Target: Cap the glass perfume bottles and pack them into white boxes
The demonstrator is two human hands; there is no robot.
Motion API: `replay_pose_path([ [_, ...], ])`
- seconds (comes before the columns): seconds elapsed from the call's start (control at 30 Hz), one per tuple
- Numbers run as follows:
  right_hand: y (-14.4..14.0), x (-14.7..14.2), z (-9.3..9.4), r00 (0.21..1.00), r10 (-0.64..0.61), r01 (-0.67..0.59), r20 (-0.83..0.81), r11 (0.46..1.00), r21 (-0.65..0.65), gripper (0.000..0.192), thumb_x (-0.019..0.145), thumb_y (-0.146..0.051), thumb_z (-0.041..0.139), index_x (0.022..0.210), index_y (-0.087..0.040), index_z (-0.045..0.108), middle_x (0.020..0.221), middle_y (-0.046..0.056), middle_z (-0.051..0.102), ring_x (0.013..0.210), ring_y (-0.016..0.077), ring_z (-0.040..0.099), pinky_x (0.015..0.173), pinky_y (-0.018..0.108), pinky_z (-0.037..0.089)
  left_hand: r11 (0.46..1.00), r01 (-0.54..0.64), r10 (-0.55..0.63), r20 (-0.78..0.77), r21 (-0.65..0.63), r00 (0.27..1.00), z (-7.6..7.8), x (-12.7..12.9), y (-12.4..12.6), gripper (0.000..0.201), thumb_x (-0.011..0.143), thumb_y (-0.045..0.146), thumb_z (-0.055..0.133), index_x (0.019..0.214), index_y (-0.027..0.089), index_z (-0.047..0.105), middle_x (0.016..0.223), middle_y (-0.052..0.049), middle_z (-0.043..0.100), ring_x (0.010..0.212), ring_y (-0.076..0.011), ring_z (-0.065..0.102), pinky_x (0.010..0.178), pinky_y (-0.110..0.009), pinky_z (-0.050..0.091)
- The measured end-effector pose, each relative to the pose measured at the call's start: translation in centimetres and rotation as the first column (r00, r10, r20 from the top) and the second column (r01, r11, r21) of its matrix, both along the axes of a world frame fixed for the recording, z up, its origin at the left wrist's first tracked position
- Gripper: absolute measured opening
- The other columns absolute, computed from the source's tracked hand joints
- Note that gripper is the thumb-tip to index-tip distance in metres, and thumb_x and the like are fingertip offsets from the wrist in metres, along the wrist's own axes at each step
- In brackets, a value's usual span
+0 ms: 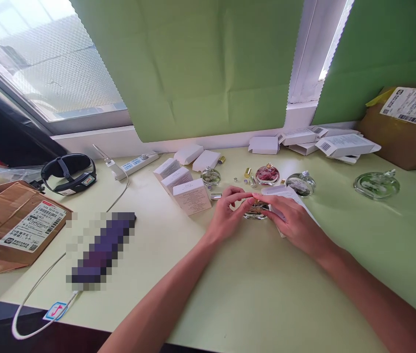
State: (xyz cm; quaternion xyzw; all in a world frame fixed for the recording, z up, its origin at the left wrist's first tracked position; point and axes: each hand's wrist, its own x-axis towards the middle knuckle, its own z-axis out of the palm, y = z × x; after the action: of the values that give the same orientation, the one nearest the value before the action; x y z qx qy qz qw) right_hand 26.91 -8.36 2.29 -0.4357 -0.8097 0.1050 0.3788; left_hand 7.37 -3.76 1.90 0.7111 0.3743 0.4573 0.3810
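With left hand point(229, 211) and right hand point(290, 215) closed around clear, rounded glass bottle point(255, 214), holding it on pale green counter point(248, 294). Likely stiff, slippery, fairly heavy, breakable; best gripped by side walls, pressed only lightly at top.

Left hand point(229, 212) (fingers point(237, 197) bent) meets right hand point(293, 219).
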Motion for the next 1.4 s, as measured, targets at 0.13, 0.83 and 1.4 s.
replay_pose_path([
  [0.13,-0.06,-0.07,0.02,1.0,0.004,-0.004,-0.008,1.0,-0.006,0.05,0.099,-0.017,0.054,0.145,-0.036,0.046,0.134,0.003,0.066,0.116,0.0199,0.065,0.097,0.039,0.05,1.0,-0.018,0.018,0.021,0.003,1.0,-0.36,0.01,0.19,0.021,0.091,0.039,0.065,0.103,0.026,0.078,0.101,-0.005,0.063,0.093,-0.0157,0.056,0.073,-0.028,0.04],
  [0.83,-0.05,0.07,-0.18,1.0,-0.003,0.003,-0.022,1.0,-0.008,0.045,0.099,-0.018,0.052,0.14,-0.034,0.052,0.133,0.001,0.068,0.119,0.0214,0.065,0.101,0.04,0.052,0.999,-0.052,0.052,0.023,0.0,0.998,-0.65,-0.09,-0.05,0.024,0.091,0.041,0.065,0.104,0.027,0.078,0.098,-0.005,0.063,0.087,-0.0152,0.055,0.074,-0.028,0.041],
  [1.4,-0.08,0.03,-0.08,1.0,0.017,-0.017,0.008,1.0,0.006,0.046,0.101,-0.019,0.048,0.143,-0.035,0.048,0.135,0.002,0.066,0.121,0.0216,0.063,0.101,0.042,0.051,0.998,-0.063,0.063,0.046,-0.006,0.997,0.13,0.22,0.01,0.019,0.087,0.039,0.071,0.099,0.028,0.079,0.094,-0.004,0.059,0.088,-0.0154,0.054,0.076,-0.028,0.043],
])
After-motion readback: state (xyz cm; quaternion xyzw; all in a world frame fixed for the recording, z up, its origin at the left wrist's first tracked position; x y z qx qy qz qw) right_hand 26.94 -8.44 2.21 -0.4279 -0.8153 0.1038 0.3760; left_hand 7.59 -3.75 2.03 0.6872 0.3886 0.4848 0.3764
